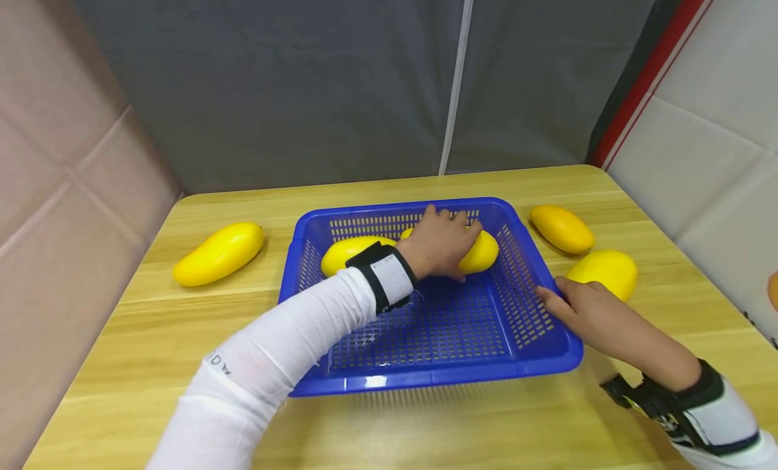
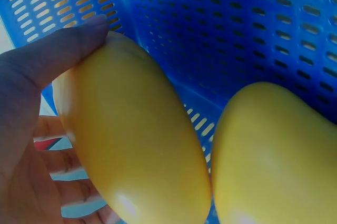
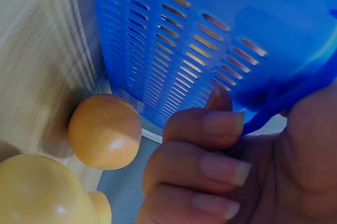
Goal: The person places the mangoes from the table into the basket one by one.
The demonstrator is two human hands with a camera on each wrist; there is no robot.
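A blue plastic basket (image 1: 419,375) with slotted walls stands in the middle of the table, its near edge tilted up a little. Inside, my left hand (image 1: 440,244) grips a yellow mango (image 1: 483,252) by the far wall; the thumb (image 2: 79,42) lies over one end and the fingers curve along its side. Another yellow mango (image 1: 352,252) lies to its left in the basket, close beside it in the left wrist view. On the right side, my right hand (image 1: 595,315) holds the basket's rim, thumb inside and fingers (image 3: 205,169) curled under it.
A long yellow mango (image 1: 219,254) lies on the table left of the basket. To the right are an orange-yellow mango (image 1: 562,228) and a yellow mango (image 1: 608,271), the latter partly behind my right hand. A grey curtain (image 1: 304,85) hangs behind the wooden table (image 1: 152,362).
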